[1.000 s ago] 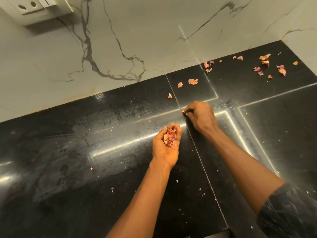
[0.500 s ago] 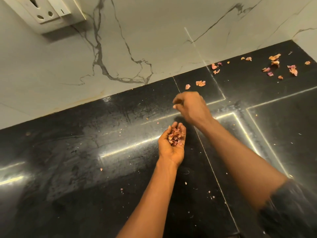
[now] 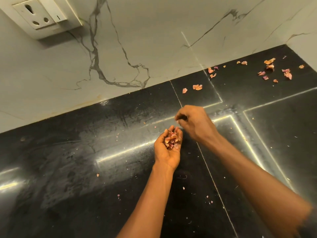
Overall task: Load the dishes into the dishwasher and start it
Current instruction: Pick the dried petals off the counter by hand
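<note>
Your left hand (image 3: pixel 167 152) cups onion skins (image 3: pixel 171 140); your right hand (image 3: pixel 194 123) curls its fingers, perhaps on a scrap; loose skins (image 3: pixel 197 87) lie beyond it.

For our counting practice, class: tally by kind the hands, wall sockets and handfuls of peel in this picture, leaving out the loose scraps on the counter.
hands: 2, the left hand and the right hand
wall socket: 1
handful of peel, cupped in the left hand: 1
total: 4
</note>
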`<state>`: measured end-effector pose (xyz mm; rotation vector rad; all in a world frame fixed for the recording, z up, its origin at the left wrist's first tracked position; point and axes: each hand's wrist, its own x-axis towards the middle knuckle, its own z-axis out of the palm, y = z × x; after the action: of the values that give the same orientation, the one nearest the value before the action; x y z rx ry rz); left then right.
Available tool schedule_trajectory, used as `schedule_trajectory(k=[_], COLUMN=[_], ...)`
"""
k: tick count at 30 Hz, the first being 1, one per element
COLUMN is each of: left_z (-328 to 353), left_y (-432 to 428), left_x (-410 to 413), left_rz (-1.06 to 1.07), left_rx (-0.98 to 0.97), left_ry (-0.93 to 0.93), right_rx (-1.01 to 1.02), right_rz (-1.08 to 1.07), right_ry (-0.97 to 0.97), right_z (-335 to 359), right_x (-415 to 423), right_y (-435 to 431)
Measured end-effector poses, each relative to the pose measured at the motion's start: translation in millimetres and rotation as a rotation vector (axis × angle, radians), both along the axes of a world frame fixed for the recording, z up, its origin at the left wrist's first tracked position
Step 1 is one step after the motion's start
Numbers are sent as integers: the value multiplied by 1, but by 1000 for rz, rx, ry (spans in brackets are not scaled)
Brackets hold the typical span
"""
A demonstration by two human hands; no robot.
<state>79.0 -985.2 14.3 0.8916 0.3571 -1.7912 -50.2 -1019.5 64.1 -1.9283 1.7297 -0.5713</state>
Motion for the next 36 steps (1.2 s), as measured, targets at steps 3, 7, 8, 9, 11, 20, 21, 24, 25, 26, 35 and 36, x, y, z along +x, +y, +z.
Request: schedule_trajectory(k=[3, 7, 8, 9, 11, 20, 21, 24, 25, 26, 35, 36], left_z=[2, 7, 10, 12, 14, 17, 16, 8, 5, 3, 12, 14], left_y=[1, -6, -7, -8, -8, -13, -14, -19, -20, -22, -41, -44], left_x=[-8, -15, -16, -17, -17, -9, -9, -13, -16, -18, -30, -29], left_rz=[-48, -23, -10, 0, 6, -8, -7, -14, -17, -19, -2, 9], left_rx=[-38, -12, -3, 4, 13, -3, -3, -5, -6, -9, -95, -102], left_ry=[-4, 28, 40, 44, 45, 2, 0, -12, -17, -22, 16, 23], right_rx=[85, 71, 48, 25, 18, -4, 9, -31, -68, -91, 37, 21], right_rz=[150, 31, -47, -110, -143, -37, -47, -95, -81, -46, -5, -79], right_ry=[27, -13, -24, -3, 117, 348, 310, 92, 34, 6, 33, 63], right_z=[20, 16, 11, 5, -12, -50, -49, -34, -25, -14, 19, 13], right_x=[4, -10, -15, -19, -24, -25, -27, -31, -29, -25, -50, -57], right_y=[21, -16, -34, -53, -85, -76, -67, -43, -34, -25, -65, -81])
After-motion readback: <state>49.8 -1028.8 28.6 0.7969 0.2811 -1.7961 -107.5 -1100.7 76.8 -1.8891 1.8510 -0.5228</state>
